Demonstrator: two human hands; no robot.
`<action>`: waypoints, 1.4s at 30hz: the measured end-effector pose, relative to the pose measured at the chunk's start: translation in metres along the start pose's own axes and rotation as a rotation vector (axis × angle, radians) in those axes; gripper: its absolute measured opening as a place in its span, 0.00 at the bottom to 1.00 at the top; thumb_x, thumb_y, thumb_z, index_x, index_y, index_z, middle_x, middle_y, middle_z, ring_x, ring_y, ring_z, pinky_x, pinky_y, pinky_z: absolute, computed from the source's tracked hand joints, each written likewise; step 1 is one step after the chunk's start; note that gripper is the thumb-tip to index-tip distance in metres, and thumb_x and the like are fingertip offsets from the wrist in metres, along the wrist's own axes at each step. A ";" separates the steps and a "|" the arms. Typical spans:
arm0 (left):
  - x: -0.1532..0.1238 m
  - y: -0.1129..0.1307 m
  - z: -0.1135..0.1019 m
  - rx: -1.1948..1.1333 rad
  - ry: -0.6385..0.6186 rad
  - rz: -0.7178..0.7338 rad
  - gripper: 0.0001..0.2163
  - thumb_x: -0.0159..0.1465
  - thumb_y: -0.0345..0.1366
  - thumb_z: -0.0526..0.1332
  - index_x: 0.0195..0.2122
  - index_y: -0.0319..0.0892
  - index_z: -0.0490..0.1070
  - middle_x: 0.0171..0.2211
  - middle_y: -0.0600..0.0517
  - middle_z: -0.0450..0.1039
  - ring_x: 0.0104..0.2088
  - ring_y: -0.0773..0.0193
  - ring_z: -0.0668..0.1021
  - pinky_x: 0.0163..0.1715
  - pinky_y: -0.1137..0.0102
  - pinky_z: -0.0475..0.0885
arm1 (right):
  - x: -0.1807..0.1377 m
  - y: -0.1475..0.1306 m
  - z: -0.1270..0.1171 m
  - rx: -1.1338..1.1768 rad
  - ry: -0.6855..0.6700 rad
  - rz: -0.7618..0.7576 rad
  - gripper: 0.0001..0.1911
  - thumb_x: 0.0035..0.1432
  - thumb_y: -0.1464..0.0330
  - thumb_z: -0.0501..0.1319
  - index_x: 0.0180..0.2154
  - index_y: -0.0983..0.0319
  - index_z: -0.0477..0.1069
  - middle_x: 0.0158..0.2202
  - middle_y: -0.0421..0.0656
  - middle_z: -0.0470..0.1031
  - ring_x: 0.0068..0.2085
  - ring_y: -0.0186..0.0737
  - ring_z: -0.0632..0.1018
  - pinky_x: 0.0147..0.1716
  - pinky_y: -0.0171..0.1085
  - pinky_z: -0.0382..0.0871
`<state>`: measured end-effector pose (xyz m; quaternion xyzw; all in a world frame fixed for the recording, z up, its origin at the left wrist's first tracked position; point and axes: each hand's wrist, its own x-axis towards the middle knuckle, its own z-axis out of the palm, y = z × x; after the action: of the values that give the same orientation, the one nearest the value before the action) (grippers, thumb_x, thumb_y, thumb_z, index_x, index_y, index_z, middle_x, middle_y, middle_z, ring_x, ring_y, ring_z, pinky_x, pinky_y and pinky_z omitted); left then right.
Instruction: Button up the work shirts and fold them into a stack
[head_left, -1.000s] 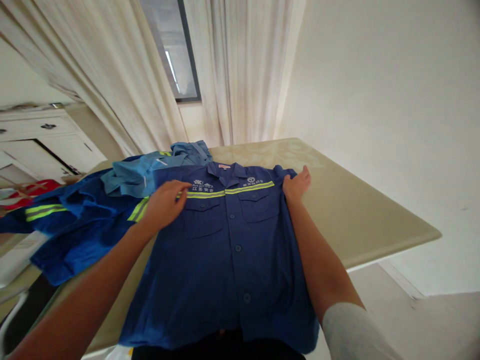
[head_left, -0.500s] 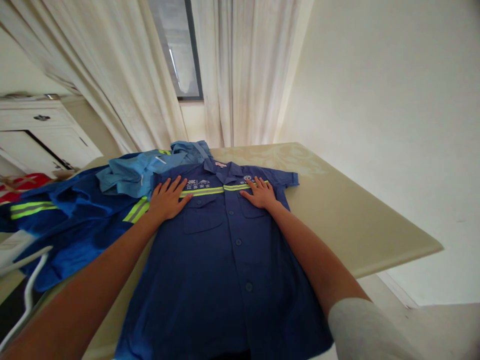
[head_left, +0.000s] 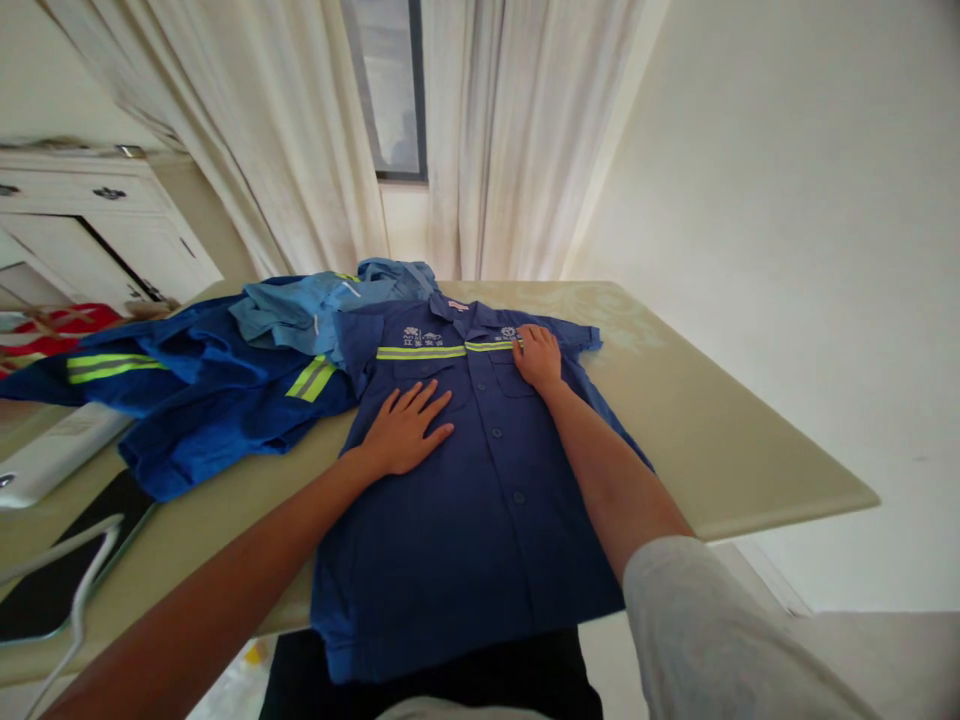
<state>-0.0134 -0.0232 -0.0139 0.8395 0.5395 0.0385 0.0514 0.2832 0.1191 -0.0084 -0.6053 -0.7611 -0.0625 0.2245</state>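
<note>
A dark blue work shirt (head_left: 480, 500) with a yellow reflective chest stripe lies buttoned and face up on a beige table (head_left: 712, 430), its hem hanging over the near edge. My left hand (head_left: 405, 430) lies flat and open on the shirt's left chest pocket. My right hand (head_left: 537, 356) rests flat, fingers together, on the right chest by the stripe. Neither hand holds anything.
A heap of blue work clothes (head_left: 202, 390) with reflective stripes and a lighter blue shirt (head_left: 315, 310) lies on the table's left. White curtains (head_left: 480, 140) hang behind. A white cabinet (head_left: 90, 220) stands at far left, a white device (head_left: 52, 455) on the near left.
My left hand slid down from the stripe to the pocket. My right hand went from the shirt's right sleeve onto the chest. The view has shifted, so the shirt sits more central.
</note>
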 end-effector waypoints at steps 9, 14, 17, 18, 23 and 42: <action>-0.059 -0.011 -0.003 -0.002 0.137 0.060 0.31 0.76 0.55 0.46 0.74 0.45 0.59 0.75 0.45 0.54 0.74 0.48 0.61 0.72 0.50 0.56 | -0.140 -0.032 -0.092 0.104 -0.418 -0.382 0.34 0.73 0.48 0.55 0.71 0.57 0.61 0.74 0.51 0.59 0.72 0.54 0.64 0.70 0.54 0.58; -0.138 0.003 0.007 0.020 0.162 0.008 0.31 0.74 0.57 0.51 0.76 0.58 0.53 0.77 0.53 0.50 0.75 0.44 0.56 0.71 0.44 0.56 | -0.247 -0.003 -0.126 0.025 -0.368 -0.208 0.36 0.73 0.47 0.54 0.75 0.46 0.51 0.78 0.41 0.49 0.76 0.54 0.56 0.72 0.59 0.54; -0.160 -0.001 0.012 0.007 0.155 0.000 0.31 0.74 0.55 0.52 0.76 0.58 0.51 0.77 0.53 0.48 0.75 0.45 0.57 0.71 0.44 0.57 | -0.274 0.012 -0.126 -0.006 -0.360 -0.125 0.34 0.75 0.50 0.52 0.76 0.45 0.48 0.78 0.40 0.47 0.75 0.53 0.57 0.73 0.60 0.54; -0.164 -0.002 0.014 0.005 0.156 0.003 0.31 0.74 0.55 0.52 0.76 0.58 0.51 0.77 0.53 0.49 0.75 0.44 0.57 0.71 0.44 0.57 | -0.279 0.015 -0.126 -0.007 -0.361 -0.122 0.34 0.75 0.50 0.52 0.76 0.45 0.47 0.78 0.40 0.47 0.75 0.52 0.57 0.73 0.59 0.53; -0.180 0.005 0.007 0.008 0.165 0.016 0.31 0.72 0.56 0.55 0.74 0.57 0.58 0.74 0.50 0.58 0.71 0.43 0.64 0.67 0.45 0.65 | -0.278 0.018 -0.139 0.022 -0.359 -0.115 0.32 0.74 0.48 0.53 0.73 0.48 0.57 0.75 0.45 0.58 0.71 0.54 0.66 0.69 0.59 0.62; -0.011 -0.110 -0.025 -0.300 0.766 -0.738 0.21 0.68 0.38 0.57 0.59 0.34 0.70 0.48 0.37 0.75 0.52 0.45 0.77 0.55 0.52 0.73 | -0.104 -0.023 -0.036 0.109 -0.361 -0.153 0.33 0.75 0.48 0.49 0.72 0.56 0.60 0.76 0.48 0.56 0.75 0.52 0.58 0.72 0.56 0.53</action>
<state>-0.1203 0.0136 -0.0031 0.5042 0.7668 0.3968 -0.0195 0.2881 0.0071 -0.0158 -0.5339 -0.8351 0.0714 0.1114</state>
